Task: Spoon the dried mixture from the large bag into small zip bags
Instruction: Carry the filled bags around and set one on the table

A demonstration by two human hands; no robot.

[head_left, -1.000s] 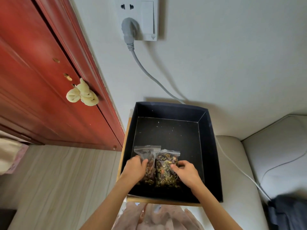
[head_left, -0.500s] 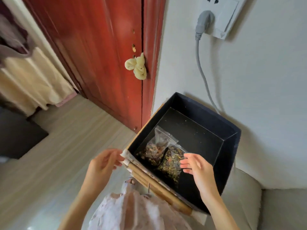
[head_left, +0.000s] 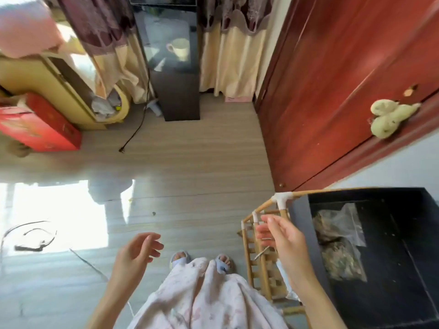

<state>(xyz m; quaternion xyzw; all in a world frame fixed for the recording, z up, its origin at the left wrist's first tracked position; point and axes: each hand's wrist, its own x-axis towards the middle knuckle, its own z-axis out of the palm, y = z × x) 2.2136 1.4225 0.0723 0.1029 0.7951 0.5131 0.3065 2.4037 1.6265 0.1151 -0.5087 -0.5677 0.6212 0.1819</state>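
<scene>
Two small zip bags filled with dried mixture lie side by side in a black box (head_left: pixel 301 224) at the lower right: one (head_left: pixel 337 224) farther from me, one (head_left: pixel 342 262) nearer. My right hand (head_left: pixel 282 241) hangs in the air just left of the box, fingers relaxed, holding nothing. My left hand (head_left: pixel 135 255) is out over the floor, fingers loosely curled and empty. The large bag and a spoon are out of sight.
The box sits on a bamboo rack (head_left: pixel 259 255). A red wooden door (head_left: pixel 332 91) with a small plush (head_left: pixel 389 117) stands behind it. A dark cabinet (head_left: pixel 175 58), a red carton (head_left: pixel 40 124) and a loose cable (head_left: pixel 133 131) lie across the wooden floor.
Both hands have left the two zip bags and pulled out of the box. My view has swung left, from the wall and box toward the open floor.
</scene>
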